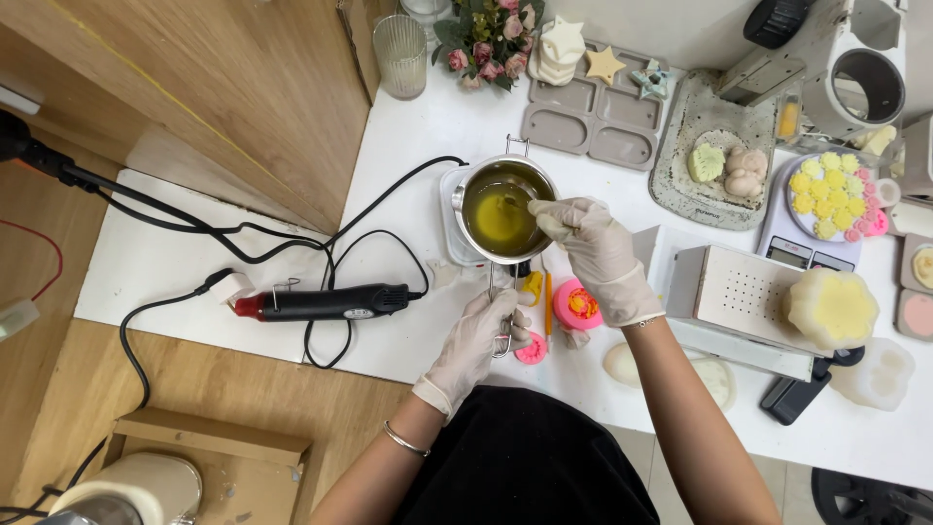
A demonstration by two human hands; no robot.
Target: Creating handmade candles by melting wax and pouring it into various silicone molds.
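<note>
1. White worktable (408, 146) seen from above, crowded with wax shapes.
2. Nearest, the gloved left hand (481, 335) is clamped on the pot handle (501, 303), likely steadying it.
3. Beyond, the gloved right hand (593, 243) pinches something unclear at the rim of the metal pot (501, 209), which holds yellow liquid.
4. Farther off: grey moulds (593, 122), pink flowers (486, 39).

Gloved hands, bare forearms, dark clothing.

Thin, pale, translucent disposable gloves on both the left hand (478, 335) and the right hand (595, 251), wrinkled across the backs behind the fingers and ending in loose, slightly rolled cuffs at the wrists. Beyond the cuffs, forearms uncovered, no sleeves in view. A slim silver-coloured bangle (404, 440) round the left forearm, well back from the fingers, past the glove cuff. Black garment (525, 462) over the torso at the lower edge of the view, plain, no visible print.
</note>
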